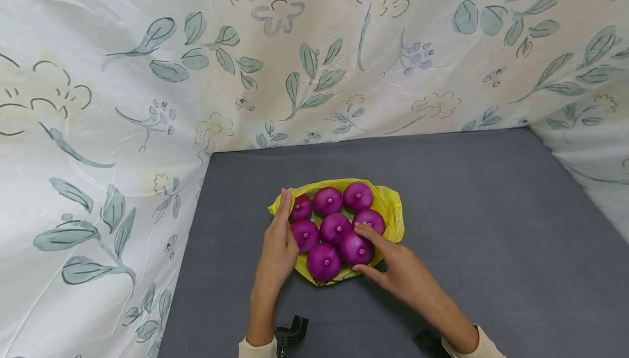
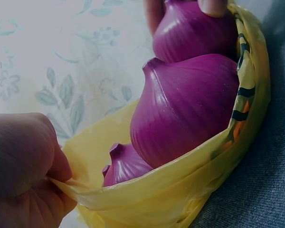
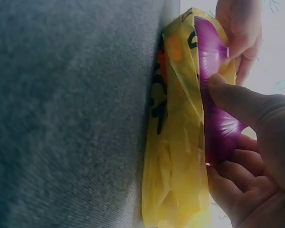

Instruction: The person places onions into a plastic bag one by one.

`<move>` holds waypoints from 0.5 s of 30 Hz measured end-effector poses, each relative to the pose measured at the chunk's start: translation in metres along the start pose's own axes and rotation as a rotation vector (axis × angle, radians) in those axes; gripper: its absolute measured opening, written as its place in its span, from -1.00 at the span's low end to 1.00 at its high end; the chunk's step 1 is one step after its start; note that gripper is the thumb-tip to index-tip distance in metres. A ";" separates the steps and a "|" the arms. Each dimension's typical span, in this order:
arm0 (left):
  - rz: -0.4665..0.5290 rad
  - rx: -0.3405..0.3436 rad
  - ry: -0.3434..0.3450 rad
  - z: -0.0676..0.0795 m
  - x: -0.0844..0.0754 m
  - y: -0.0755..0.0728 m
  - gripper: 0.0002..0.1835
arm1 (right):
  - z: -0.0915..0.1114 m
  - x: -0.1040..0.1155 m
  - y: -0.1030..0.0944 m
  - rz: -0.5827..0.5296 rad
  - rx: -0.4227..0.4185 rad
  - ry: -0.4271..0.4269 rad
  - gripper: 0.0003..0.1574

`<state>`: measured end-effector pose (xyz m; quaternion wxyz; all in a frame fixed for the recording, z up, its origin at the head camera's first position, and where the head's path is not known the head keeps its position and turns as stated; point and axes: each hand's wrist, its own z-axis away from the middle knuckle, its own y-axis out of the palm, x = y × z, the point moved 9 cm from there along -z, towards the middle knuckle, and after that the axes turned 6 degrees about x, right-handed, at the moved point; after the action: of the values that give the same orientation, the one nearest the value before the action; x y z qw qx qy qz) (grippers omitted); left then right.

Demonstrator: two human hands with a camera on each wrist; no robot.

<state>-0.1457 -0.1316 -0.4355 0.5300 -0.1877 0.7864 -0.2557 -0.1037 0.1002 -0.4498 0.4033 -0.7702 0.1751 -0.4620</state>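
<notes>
Several purple onions (image 1: 324,262) sit close together in a yellow plastic bag (image 1: 395,210) with its rim spread open. At the bag's left side, my left hand (image 1: 279,249) pinches the rim between thumb and fingers, as the left wrist view shows. My right hand (image 1: 408,276) reaches in from the right and grips the near-right onion (image 1: 357,249), thumb on the near side and fingers over the far side. In the right wrist view this same onion (image 3: 223,130) is between thumb and curled fingers, partly behind the printed bag wall (image 3: 178,142).
The bag rests on a dark grey cloth surface (image 1: 481,227). Floral-patterned white fabric (image 1: 304,63) rises behind it and at the left side. Black straps with mounts (image 1: 292,332) are at the wrists, beside cream sleeves (image 1: 257,348).
</notes>
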 end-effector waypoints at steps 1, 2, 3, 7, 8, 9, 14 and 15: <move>0.002 0.002 -0.004 0.000 0.000 0.000 -0.19 | 0.001 0.000 0.002 0.007 0.008 0.004 0.11; 0.005 0.005 -0.008 0.000 0.000 0.000 -0.19 | 0.001 0.000 0.003 0.012 0.014 0.008 0.10; 0.009 0.008 -0.012 0.000 0.000 0.000 -0.20 | 0.002 0.000 0.004 0.018 0.020 0.011 0.09; 0.016 0.018 -0.024 0.001 0.001 0.001 -0.18 | 0.003 0.002 0.005 0.039 0.023 -0.008 0.10; 0.015 0.019 -0.026 0.001 0.002 0.001 -0.17 | 0.003 0.003 0.005 0.045 0.025 -0.021 0.11; 0.012 0.020 -0.025 0.001 0.002 0.001 -0.15 | 0.003 0.004 0.006 0.053 0.027 -0.036 0.11; 0.005 0.015 -0.017 0.001 0.002 0.000 -0.11 | 0.004 0.009 0.009 0.087 0.019 -0.085 -0.04; 0.002 0.012 -0.013 0.001 0.002 0.000 -0.11 | 0.004 0.009 0.010 0.092 0.016 -0.084 -0.09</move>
<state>-0.1458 -0.1327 -0.4367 0.5366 -0.1852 0.7816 -0.2586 -0.0948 0.0903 -0.4534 0.4375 -0.7767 0.1897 -0.4115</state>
